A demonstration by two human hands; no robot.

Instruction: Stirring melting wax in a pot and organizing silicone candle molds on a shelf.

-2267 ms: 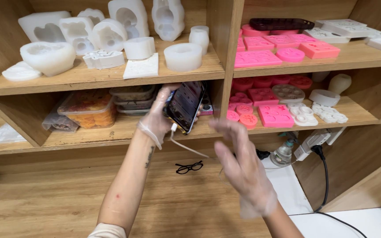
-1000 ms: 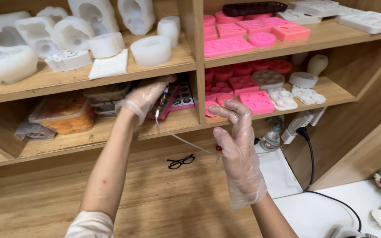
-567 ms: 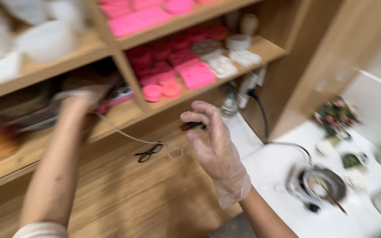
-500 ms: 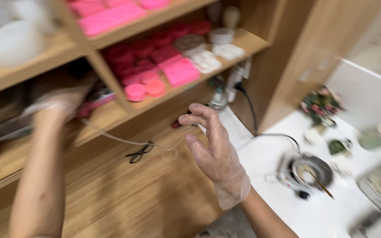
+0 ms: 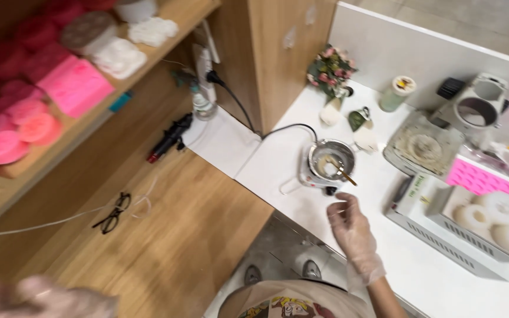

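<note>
Right hand [image 5: 353, 231], in a thin clear glove, hovering above the white desk [image 5: 278, 171] with fingers loosely curled and parted, gripping nothing. Nearest thing: small metal melting pot [image 5: 331, 160] just beyond the fingertips, pale wax inside and a wooden stick [image 5: 343, 171] leaning out over its rim toward the hand. Black power cord [image 5: 248, 118] running from the pot's side up to a white power strip [image 5: 205, 59] on the wooden shelf unit.

Left hand [image 5: 42, 299] only a blurred gloved shape at the bottom left corner; impossible to tell whether open or closed. Thin white cable [image 5: 42, 224] stretching across the wooden desk [image 5: 166, 235] above it, past a pair of black glasses [image 5: 112, 212] lying flat.

Right of the pot: grey box-shaped appliance [image 5: 443, 229] carrying a tray with three white round pieces [image 5: 493, 219], pink silicone mould [image 5: 481, 181] behind it, round-topped scale-like plate [image 5: 422, 147] further back, and a small flower bunch [image 5: 330, 63] near the wall.

On the lower shelf [image 5: 119, 94] at left: pink moulds [image 5: 72, 82] and white moulds [image 5: 122, 56], with a black lighter-like tool [image 5: 169, 138] on the ledge below.
</note>
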